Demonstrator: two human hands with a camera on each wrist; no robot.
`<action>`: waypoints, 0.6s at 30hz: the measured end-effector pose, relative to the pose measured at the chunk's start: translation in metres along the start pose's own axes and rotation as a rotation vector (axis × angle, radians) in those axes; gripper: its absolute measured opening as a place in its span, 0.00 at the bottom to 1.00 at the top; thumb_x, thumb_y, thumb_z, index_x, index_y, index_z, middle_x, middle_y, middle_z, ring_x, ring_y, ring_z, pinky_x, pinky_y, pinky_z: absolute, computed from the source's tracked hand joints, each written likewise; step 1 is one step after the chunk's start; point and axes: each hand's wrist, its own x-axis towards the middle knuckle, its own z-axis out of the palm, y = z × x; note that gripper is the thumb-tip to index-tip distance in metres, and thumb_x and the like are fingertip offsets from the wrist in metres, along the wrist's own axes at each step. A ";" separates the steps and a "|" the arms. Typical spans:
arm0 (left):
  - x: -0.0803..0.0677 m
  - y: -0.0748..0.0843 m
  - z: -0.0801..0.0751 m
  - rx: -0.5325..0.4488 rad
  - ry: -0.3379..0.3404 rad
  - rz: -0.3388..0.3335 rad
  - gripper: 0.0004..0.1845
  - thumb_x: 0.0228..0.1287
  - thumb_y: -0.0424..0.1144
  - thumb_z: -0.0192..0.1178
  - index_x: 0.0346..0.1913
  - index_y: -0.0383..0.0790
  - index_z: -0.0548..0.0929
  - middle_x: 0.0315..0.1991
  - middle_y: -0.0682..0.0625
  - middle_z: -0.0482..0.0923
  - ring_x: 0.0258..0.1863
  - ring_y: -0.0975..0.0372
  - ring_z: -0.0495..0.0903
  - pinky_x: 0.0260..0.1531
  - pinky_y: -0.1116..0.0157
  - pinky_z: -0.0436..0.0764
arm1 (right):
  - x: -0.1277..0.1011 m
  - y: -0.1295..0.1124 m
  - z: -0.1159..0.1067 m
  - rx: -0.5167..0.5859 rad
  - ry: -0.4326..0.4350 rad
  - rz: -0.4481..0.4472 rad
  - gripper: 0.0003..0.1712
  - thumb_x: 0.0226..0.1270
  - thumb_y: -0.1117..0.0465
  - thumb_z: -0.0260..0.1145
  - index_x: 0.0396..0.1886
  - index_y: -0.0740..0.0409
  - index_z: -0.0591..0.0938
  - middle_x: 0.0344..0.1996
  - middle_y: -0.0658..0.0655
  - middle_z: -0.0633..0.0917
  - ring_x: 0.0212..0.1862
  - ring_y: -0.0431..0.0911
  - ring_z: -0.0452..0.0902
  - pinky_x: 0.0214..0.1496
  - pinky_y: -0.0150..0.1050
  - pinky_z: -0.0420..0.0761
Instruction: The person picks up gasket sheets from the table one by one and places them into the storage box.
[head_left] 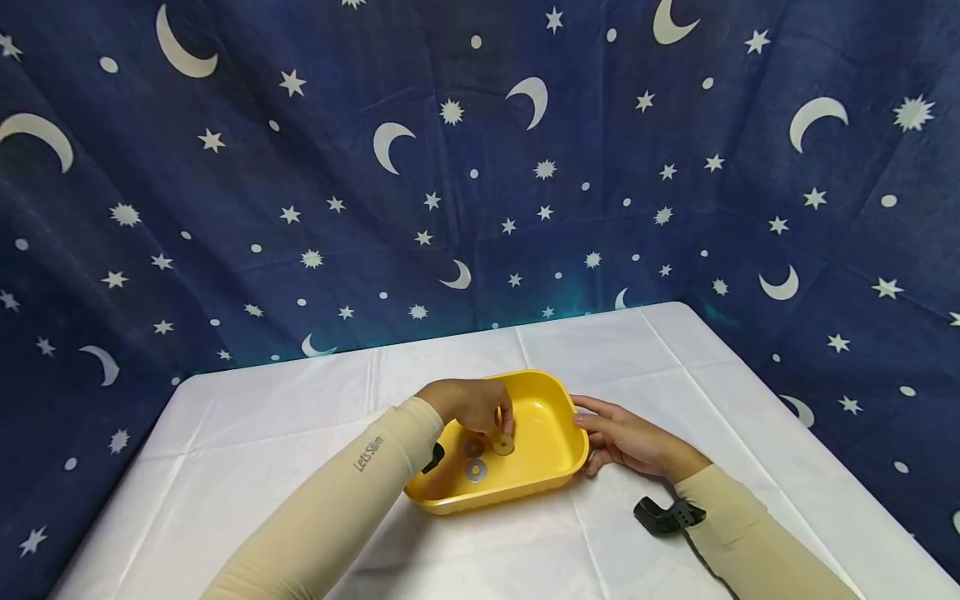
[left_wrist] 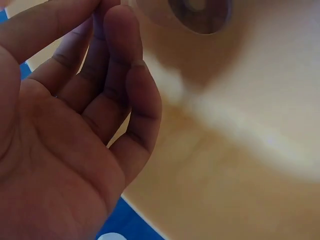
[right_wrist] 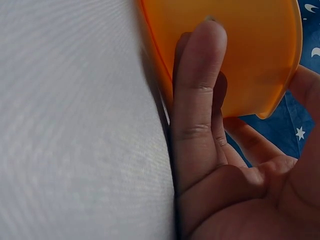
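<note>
Head-camera view: at the lower centre of the frame, a person's left hand (head_left: pixel 474 403) dips into a yellow tray (head_left: pixel 558 417) on a white-clothed table (head_left: pixel 262 433), its fingers (head_left: pixel 504 417) bunched narrow and pinching a gold-toned washer (head_left: pixel 503 444) held on edge just above the tray floor. Two more lie flat in the tray below and left of it: a dark washer (head_left: pixel 473 447) and a silver washer (head_left: pixel 476 471), close together but apart. The right hand (head_left: pixel 626 437) rests at the tray's right wall, fingers (right_wrist: pixel 197 100) straight and pressed flat against the outside, gripping nothing. Left wrist view shows curled fingers (left_wrist: pixel 125 75) and a blurred ring at the upper edge; how firmly it is pinched cannot be told. The likeliest slip, as a judgement: a thin, smooth disc held by its rim could twist out of the fingertips and roll across the tray floor, knocking the other two. A hard push downward could also skid the light tray on the smooth cloth, since the right hand only braces one side. A starry blue backdrop (head_left: pixel 480 167) fills the upper frame.
</note>
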 end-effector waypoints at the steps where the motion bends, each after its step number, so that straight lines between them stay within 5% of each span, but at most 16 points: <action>1: 0.001 -0.001 0.001 -0.009 -0.003 -0.001 0.03 0.62 0.33 0.69 0.34 0.44 0.85 0.27 0.54 0.77 0.28 0.62 0.77 0.32 0.70 0.74 | 0.000 0.000 0.000 -0.002 0.001 0.001 0.42 0.79 0.47 0.54 0.81 0.57 0.48 0.51 0.63 0.85 0.37 0.49 0.86 0.41 0.40 0.87; 18: 0.001 -0.012 0.008 -0.089 0.012 0.005 0.04 0.61 0.32 0.68 0.38 0.42 0.84 0.26 0.49 0.82 0.23 0.60 0.79 0.33 0.70 0.74 | 0.001 -0.001 0.001 0.001 0.010 0.008 0.42 0.79 0.46 0.54 0.81 0.56 0.48 0.52 0.63 0.85 0.38 0.49 0.86 0.40 0.39 0.87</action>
